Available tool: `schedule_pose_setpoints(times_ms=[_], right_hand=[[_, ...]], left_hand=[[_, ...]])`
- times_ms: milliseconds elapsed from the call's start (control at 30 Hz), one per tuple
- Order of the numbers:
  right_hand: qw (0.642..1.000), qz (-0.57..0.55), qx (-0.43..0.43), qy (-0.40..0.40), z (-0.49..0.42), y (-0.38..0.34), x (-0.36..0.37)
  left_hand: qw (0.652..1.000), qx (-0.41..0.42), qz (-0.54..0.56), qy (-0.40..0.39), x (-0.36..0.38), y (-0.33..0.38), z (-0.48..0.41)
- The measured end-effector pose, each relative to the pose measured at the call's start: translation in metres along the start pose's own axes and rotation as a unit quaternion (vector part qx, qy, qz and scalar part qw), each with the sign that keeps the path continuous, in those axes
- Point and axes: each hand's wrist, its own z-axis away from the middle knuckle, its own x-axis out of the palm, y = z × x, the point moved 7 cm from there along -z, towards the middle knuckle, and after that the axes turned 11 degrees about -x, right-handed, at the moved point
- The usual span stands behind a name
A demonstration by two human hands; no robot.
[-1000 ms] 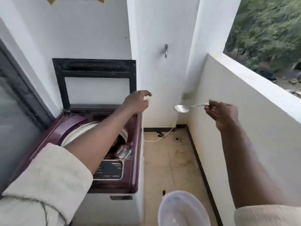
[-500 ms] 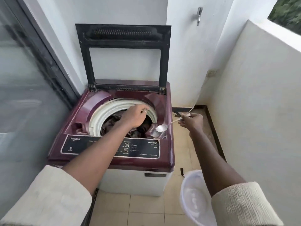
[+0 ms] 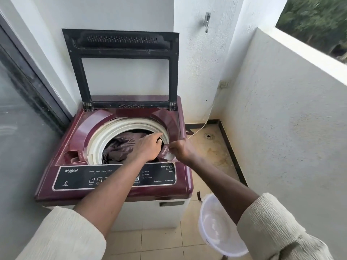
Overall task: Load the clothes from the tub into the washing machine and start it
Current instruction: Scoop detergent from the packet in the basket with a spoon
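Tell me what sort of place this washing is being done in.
Probably a home balcony used as a laundry corner: a top-loading washing machine stands against the wall, a low parapet wall opens onto trees, and there is a wall tap and a floor drain.

The washing machine (image 3: 180,151) has a maroon top, a white body, a black control panel (image 3: 75,178) with white lettering and a black-framed lid (image 3: 120,44). Dark brown clothes (image 3: 122,145) fill its cream-rimmed drum. Both sleeves (image 3: 62,237) are cream, ribbed.
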Motion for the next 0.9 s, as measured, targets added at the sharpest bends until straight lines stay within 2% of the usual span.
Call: schedule_pose_setpoints(times_ms=[67,133,200,267,333,400,533,700,800,900], right_hand=[[0.995,-0.054,0.049,0.072,0.007,0.015,-0.014],[0.964,-0.116,0.135,0.198,0.023,0.038,-0.037],[0.897,-0.208,0.249,0.299,0.048,0.067,-0.049],[0.813,-0.311,0.337,0.359,0.078,0.090,-0.054],[0.737,-0.397,0.351,0.420,0.105,0.107,-0.073],[0.692,-0.429,0.339,0.472,0.130,0.119,-0.110],[0.649,-0.404,0.300,0.570,0.196,0.142,-0.221],[0.596,-0.334,0.251,0.685,0.319,0.174,-0.371],[0.582,-0.236,0.248,0.738,0.400,0.194,-0.444],[0.584,-0.107,0.277,0.755,0.464,0.217,-0.499]], left_hand=[[1.000,0.006,-0.013,0.002,0.003,0.003,0.001],[1.000,0.009,-0.015,0.009,0.003,0.009,0.002],[1.000,0.007,-0.018,0.016,0.004,0.018,0.004],[0.999,0.015,-0.028,0.023,0.003,0.037,0.005],[0.999,0.038,-0.017,0.034,-0.003,0.072,0.004],[0.996,0.072,0.008,0.045,-0.014,0.116,0.000],[0.981,0.163,0.074,0.075,-0.050,0.241,0.002],[0.945,0.269,0.163,0.089,-0.081,0.419,0.043],[0.921,0.339,0.178,0.067,-0.073,0.522,0.077],[0.903,0.399,0.158,0.011,-0.042,0.607,0.102]])
